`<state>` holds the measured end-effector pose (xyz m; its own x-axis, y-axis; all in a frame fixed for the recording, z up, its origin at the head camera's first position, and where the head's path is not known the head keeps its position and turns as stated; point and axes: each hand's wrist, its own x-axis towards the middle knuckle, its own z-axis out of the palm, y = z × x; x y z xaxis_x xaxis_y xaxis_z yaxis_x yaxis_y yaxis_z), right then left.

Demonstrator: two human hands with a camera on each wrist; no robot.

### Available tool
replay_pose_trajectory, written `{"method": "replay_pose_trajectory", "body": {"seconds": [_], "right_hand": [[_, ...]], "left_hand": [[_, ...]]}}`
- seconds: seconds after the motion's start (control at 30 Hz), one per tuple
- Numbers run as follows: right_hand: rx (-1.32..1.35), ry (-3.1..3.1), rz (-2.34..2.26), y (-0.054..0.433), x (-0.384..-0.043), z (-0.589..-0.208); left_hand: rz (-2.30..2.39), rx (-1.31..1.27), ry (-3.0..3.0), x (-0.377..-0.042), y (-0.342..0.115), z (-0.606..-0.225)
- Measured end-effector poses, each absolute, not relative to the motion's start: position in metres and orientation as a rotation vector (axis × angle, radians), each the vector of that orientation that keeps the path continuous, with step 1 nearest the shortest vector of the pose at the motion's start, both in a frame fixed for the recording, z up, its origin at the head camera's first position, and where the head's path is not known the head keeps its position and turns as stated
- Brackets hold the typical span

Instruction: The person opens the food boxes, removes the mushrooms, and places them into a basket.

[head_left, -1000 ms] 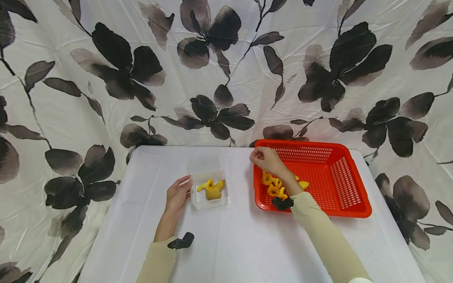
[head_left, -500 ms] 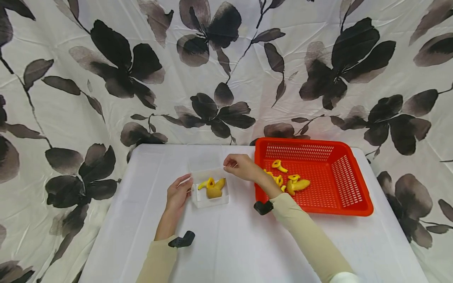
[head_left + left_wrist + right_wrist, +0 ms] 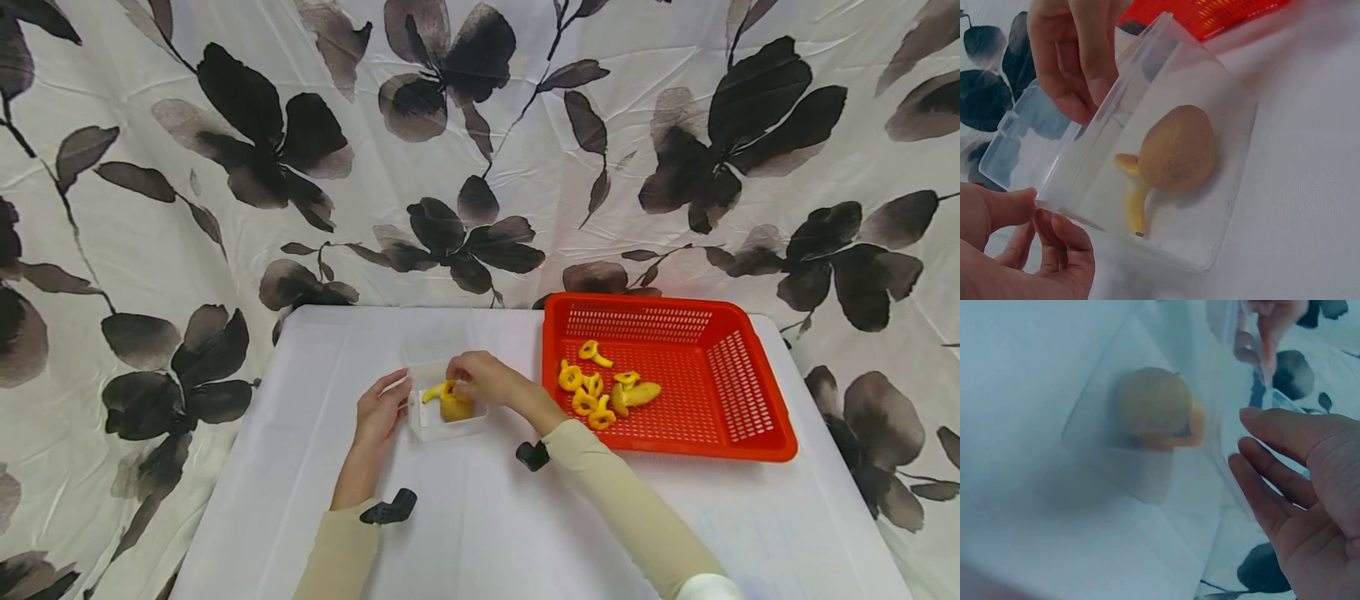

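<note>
A clear plastic box (image 3: 448, 431) stands on the white table with its lid (image 3: 433, 340) folded back. Inside lie a brownish-yellow, potato-like piece (image 3: 1179, 149) and a curved yellow piece (image 3: 1137, 206); part of the contents is covered by a hand in the head view. My left hand (image 3: 381, 410) pinches the box's left rim between thumb and fingers. My right hand (image 3: 489, 380) is over the box's far right part, its fingers bent downward near the rim. In the right wrist view, thumb and fingers stand apart, with nothing visible between them.
A red perforated basket (image 3: 705, 400) stands to the right, holding several yellow mushroom-like pieces (image 3: 584, 403) and a longer yellow piece (image 3: 645, 393) on its left side. A flower-patterned cloth (image 3: 480, 150) hangs behind the table.
My right hand has moved left, from above the red basket to over the clear box. The left hand stays at the box's rim.
</note>
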<state>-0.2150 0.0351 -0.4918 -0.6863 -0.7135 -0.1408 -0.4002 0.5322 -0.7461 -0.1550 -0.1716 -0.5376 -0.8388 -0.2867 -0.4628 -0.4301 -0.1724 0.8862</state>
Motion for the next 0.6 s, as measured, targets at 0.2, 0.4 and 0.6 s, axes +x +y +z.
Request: {"method": "replay_pose_trajectory", "body": {"seconds": [0.2, 0.4, 0.6], "right_hand": [[-0.998, 2.458, -0.679, 0.02, -0.208, -0.499], [-1.026, 2.517, -0.493, 0.01, -0.202, -0.505], [-1.058, 2.562, -0.424, 0.006, -0.198, -0.51]], "left_hand": [[2.15, -0.888, 1.942, -0.156, -0.171, -0.535], [2.183, -0.904, 1.925, -0.156, -0.17, -0.534], [2.197, -0.899, 1.944, -0.157, -0.169, -0.533]]}}
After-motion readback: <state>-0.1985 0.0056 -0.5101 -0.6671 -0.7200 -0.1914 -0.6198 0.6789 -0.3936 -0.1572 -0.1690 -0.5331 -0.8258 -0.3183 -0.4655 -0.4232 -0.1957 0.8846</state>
